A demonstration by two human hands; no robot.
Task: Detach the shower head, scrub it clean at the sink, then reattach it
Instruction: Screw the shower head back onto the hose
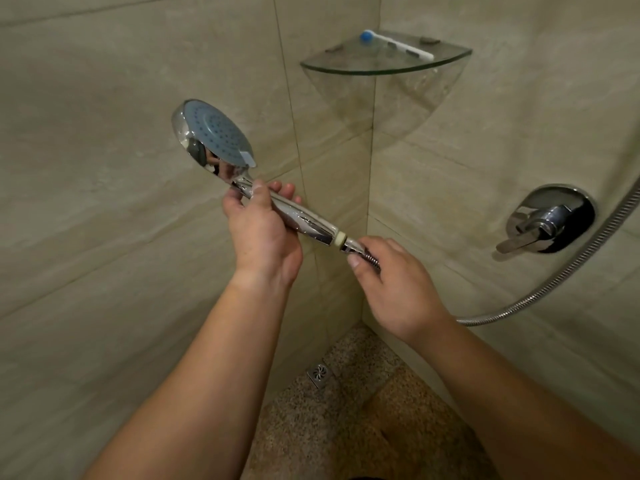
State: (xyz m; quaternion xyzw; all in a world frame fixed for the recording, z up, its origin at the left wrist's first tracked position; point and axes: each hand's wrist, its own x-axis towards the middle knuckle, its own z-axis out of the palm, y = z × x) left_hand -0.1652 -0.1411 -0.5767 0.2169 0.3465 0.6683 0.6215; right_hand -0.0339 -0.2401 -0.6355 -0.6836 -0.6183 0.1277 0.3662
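Left hand grips shower head; right hand pinches hose nut.

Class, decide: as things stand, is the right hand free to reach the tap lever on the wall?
Probably not yet: the right hand is gripping the hose nut. Nothing blocks the way to the tap lever.

Standing in a home bathroom's tiled shower corner: beige wall tiles meeting pebbled floor, floor drain, chrome mixer tap, glass corner shelf carrying a toothbrush.
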